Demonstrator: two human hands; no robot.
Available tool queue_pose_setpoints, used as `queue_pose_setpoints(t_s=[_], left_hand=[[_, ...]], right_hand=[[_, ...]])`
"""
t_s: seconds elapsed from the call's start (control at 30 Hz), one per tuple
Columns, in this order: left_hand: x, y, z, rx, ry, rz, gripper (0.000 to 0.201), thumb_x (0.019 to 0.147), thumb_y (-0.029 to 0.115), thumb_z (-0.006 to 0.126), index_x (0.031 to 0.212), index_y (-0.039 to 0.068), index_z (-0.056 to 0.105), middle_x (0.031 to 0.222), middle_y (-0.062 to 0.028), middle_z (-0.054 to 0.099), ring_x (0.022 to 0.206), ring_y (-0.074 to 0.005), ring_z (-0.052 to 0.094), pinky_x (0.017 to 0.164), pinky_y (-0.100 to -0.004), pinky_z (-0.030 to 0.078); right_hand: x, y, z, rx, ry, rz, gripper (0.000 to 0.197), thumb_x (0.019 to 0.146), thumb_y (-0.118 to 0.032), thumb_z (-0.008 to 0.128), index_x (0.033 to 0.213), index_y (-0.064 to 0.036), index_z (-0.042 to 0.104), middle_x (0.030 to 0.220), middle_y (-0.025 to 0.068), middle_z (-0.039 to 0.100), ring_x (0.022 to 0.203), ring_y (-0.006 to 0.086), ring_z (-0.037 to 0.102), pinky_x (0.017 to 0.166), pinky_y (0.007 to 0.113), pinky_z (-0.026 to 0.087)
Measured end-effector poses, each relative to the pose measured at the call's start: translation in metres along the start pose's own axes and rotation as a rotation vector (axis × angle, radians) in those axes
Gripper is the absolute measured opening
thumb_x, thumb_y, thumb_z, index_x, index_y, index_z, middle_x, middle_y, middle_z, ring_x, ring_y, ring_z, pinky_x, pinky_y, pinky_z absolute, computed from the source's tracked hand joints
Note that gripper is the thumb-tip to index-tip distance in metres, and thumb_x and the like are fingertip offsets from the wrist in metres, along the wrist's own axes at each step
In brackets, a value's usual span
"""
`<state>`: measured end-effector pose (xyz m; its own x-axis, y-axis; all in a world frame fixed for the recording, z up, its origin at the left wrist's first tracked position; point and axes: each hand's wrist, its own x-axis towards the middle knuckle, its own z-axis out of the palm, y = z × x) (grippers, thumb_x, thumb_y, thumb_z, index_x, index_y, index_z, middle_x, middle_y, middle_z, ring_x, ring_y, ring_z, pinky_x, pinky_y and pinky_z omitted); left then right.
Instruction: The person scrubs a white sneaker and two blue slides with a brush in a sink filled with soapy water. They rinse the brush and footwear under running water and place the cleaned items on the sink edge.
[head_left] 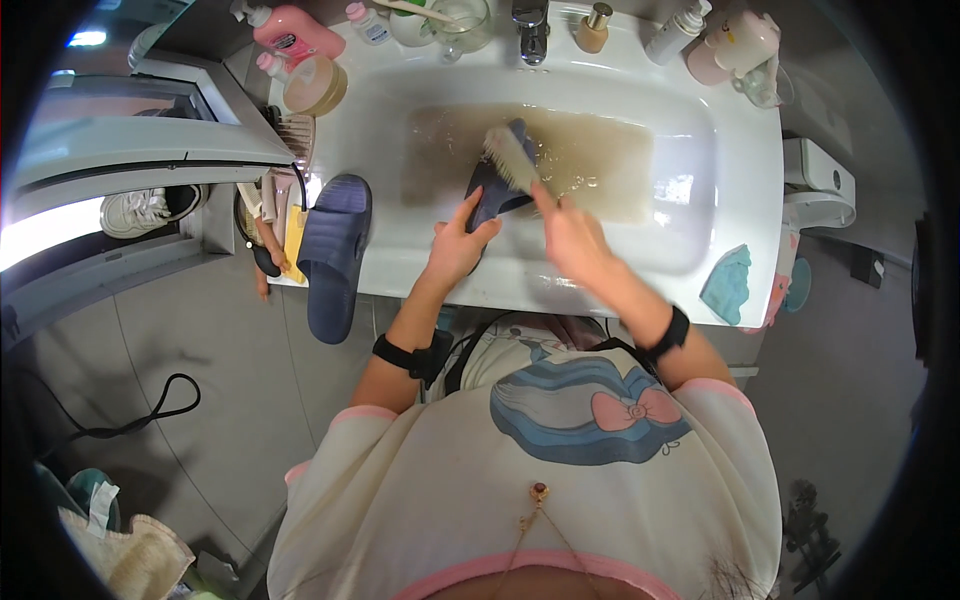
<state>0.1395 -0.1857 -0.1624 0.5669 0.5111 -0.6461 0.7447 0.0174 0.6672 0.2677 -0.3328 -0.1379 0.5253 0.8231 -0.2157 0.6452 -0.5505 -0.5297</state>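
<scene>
A dark blue slipper (487, 192) is tilted over the murky water in the white sink (690, 180). My left hand (460, 243) grips its near end, thumb and fingers on either side. My right hand (575, 238) is closed round the handle of a pale scrubbing brush (512, 160), whose bristles lie against the slipper's upper part. The grip on the handle is partly hidden by my fingers. A second blue slipper (338, 255) rests on the sink's left rim, its near end jutting past the edge.
A faucet (532, 35) rises at the sink's back. Pink pump bottle (295, 35), round jar (315, 85), glass cup (460, 25) and several bottles line the rim. A teal cloth (727, 285) lies at the right front corner. A white sneaker (150, 212) is at the left.
</scene>
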Motion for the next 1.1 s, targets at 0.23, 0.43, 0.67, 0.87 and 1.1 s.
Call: queue_pose_setpoints(t_s=[0.23, 0.43, 0.67, 0.87, 1.1], left_hand=[[-0.005, -0.009, -0.001, 0.09, 0.023, 0.038, 0.069, 0.073, 0.05, 0.062, 0.135, 0.03, 0.039, 0.111, -0.0298, 0.047, 0.109, -0.0371, 0.044, 0.098, -0.0356, 0.035], [0.003, -0.018, -0.006, -0.126, -0.044, 0.111, 0.067, 0.075, 0.047, 0.062, 0.135, 0.028, 0.04, 0.112, -0.03, 0.047, 0.11, -0.034, 0.044, 0.097, -0.0334, 0.035], [-0.009, -0.001, 0.003, 0.129, 0.031, 0.027, 0.071, 0.072, 0.05, 0.063, 0.135, 0.028, 0.041, 0.11, -0.0291, 0.046, 0.107, -0.0368, 0.046, 0.095, -0.0349, 0.037], [-0.027, 0.011, 0.009, 0.658, 0.241, 0.162, 0.08, 0.06, 0.036, 0.07, 0.133, 0.017, 0.043, 0.106, -0.0233, 0.048, 0.102, -0.0379, 0.046, 0.087, -0.0427, 0.041], [-0.028, 0.014, 0.023, 0.811, 0.356, 0.335, 0.094, 0.049, 0.03, 0.075, 0.128, -0.002, 0.035, 0.108, -0.0185, 0.049, 0.098, -0.0355, 0.047, 0.078, -0.0457, 0.042]], right_hand=[[0.048, 0.048, 0.028, 0.118, 0.021, 0.03, 0.055, 0.072, 0.004, 0.048, 0.127, 0.0032, 0.041, 0.09, 0.032, 0.057, 0.077, 0.0429, 0.06, 0.069, 0.048, 0.049], [-0.023, -0.013, 0.004, 0.042, -0.103, -0.052, 0.062, 0.072, 0.004, 0.05, 0.132, -0.0006, 0.035, 0.09, 0.0288, 0.056, 0.072, 0.0433, 0.06, 0.063, 0.049, 0.049], [0.072, 0.077, 0.022, -0.052, 0.057, 0.059, 0.048, 0.075, 0.001, 0.048, 0.123, -0.0004, 0.046, 0.089, 0.028, 0.06, 0.08, 0.0414, 0.061, 0.07, 0.047, 0.049], [0.042, 0.088, 0.044, -0.013, 0.046, 0.225, 0.044, 0.078, -0.003, 0.045, 0.121, -0.0032, 0.051, 0.09, 0.0269, 0.061, 0.087, 0.0393, 0.06, 0.077, 0.047, 0.047], [0.036, 0.091, 0.026, 0.043, 0.026, 0.147, 0.041, 0.077, -0.002, 0.045, 0.117, -0.0005, 0.053, 0.087, 0.0275, 0.06, 0.085, 0.0397, 0.059, 0.075, 0.048, 0.046]])
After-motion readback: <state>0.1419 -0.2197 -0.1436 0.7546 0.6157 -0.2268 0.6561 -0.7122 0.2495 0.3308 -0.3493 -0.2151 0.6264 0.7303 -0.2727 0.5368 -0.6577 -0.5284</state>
